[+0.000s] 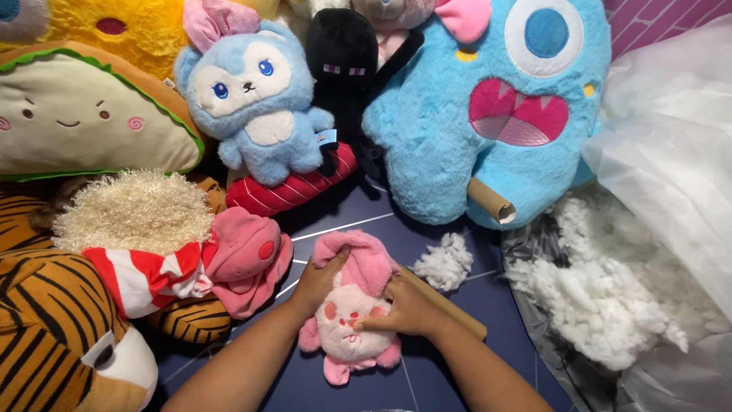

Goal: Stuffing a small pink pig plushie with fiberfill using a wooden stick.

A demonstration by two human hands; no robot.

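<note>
Pressure is applied to a small pink plush toy (352, 317), laid face up on the dark blue surface (450, 358), by the left hand (319, 281) clamped on its side and the right hand (404, 305) flattened across it, so it is steadied beside a cardboard tube (450, 305) and loose white stuffing (446, 262).

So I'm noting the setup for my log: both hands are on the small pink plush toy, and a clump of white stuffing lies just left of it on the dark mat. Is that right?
Not quite. In the head view, the left hand and right hand do press on the small pink plush toy, but the clump of white stuffing lies to its right on the dark mat, not its left.
</note>
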